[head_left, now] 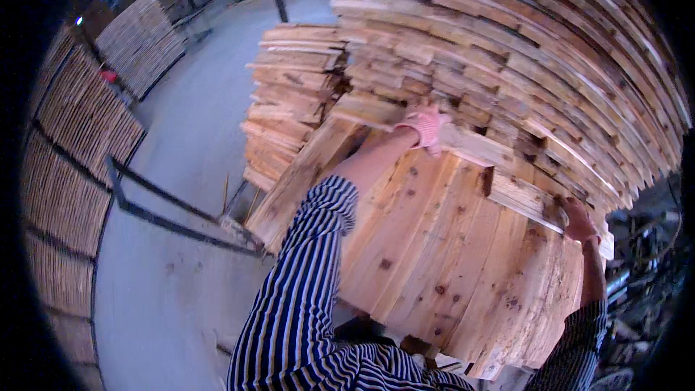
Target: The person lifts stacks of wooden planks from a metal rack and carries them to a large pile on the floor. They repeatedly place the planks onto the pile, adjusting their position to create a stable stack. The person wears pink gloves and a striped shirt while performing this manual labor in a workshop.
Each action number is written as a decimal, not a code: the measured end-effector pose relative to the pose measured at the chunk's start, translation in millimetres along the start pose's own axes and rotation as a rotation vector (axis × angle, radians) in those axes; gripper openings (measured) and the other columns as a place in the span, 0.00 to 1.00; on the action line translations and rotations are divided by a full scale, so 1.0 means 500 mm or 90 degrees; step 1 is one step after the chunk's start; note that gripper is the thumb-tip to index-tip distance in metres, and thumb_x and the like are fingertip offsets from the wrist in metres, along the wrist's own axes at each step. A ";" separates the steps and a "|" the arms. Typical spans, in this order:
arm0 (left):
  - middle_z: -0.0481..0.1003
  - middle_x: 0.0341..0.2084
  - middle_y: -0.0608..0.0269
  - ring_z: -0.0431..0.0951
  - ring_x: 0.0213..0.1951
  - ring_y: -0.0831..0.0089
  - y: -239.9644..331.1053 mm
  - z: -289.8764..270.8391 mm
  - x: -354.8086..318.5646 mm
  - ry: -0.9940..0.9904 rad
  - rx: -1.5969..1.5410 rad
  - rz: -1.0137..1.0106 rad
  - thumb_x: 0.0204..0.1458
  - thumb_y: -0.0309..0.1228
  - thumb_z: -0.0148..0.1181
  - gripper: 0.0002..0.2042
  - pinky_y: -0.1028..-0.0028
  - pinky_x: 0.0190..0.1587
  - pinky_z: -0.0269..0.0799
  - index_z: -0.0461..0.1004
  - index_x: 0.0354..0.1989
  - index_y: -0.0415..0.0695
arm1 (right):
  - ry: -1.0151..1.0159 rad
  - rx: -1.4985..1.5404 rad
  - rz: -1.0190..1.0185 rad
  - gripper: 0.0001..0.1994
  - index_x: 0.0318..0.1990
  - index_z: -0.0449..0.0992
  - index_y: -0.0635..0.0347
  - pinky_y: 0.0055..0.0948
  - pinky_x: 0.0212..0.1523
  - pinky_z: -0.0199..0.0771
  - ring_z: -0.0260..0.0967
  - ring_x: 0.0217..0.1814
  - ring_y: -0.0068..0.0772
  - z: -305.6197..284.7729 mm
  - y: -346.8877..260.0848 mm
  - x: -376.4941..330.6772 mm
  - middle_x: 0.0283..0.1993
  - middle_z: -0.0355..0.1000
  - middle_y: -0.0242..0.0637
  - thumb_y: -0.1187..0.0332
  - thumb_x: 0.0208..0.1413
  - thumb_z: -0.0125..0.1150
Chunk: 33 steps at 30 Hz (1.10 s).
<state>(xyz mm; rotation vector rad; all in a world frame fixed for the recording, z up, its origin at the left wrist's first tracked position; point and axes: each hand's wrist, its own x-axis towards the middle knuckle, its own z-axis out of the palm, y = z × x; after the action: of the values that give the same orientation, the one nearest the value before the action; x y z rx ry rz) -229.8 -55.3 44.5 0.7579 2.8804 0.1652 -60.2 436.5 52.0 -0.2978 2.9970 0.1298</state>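
Observation:
My left hand, in a pink glove, reaches over the far side of a layer of boards. Its thumb is on the near side of a wooden strip lying across the board ends, and its fingers bend over the far side. My right hand closes round the right end of a short wooden board, which lies crosswise on the same layer. The layer's planks are pale, reddish and knotted, set side by side and pointing toward me.
A tall stack of boards rises just beyond my hands, with a lower stack to its left. A dark metal rail stands on the grey floor. Long board stacks and a person in red are farther left. Dark clutter is at right.

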 end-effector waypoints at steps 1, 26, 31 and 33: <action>0.64 0.68 0.41 0.66 0.67 0.41 0.037 -0.008 -0.008 0.066 0.046 0.006 0.26 0.50 0.83 0.58 0.50 0.65 0.68 0.61 0.74 0.57 | 0.017 -0.014 -0.019 0.39 0.68 0.68 0.50 0.47 0.65 0.71 0.68 0.65 0.58 0.032 0.069 -0.001 0.62 0.70 0.49 0.76 0.41 0.66; 0.78 0.56 0.50 0.76 0.58 0.61 -1.312 0.411 -1.132 0.156 -0.472 -0.597 0.56 0.56 0.64 0.36 0.62 0.61 0.70 0.73 0.62 0.35 | 0.215 0.218 -0.284 0.35 0.71 0.65 0.51 0.47 0.73 0.61 0.60 0.74 0.55 -0.192 -1.085 0.377 0.72 0.64 0.52 0.57 0.58 0.68; 0.74 0.62 0.52 0.72 0.60 0.63 -1.247 0.513 -0.857 0.002 -0.851 -0.532 0.52 0.52 0.72 0.40 0.65 0.60 0.67 0.68 0.67 0.37 | 0.033 0.047 -0.347 0.35 0.68 0.67 0.53 0.50 0.61 0.74 0.69 0.65 0.58 -0.198 -1.420 0.587 0.64 0.69 0.56 0.55 0.53 0.70; 0.73 0.63 0.52 0.72 0.60 0.64 -1.254 0.472 -0.828 -0.020 -0.893 -0.588 0.52 0.52 0.73 0.42 0.65 0.59 0.68 0.66 0.69 0.37 | -0.063 -0.006 -0.311 0.34 0.65 0.69 0.54 0.51 0.55 0.78 0.73 0.61 0.58 -0.215 -1.508 0.672 0.61 0.71 0.56 0.50 0.53 0.69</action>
<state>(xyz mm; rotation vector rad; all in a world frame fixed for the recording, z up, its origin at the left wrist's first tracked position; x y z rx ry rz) -131.9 -787.8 -227.3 -0.7460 1.9401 1.6348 -248.0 -374.6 58.3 -0.9747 2.7304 0.1045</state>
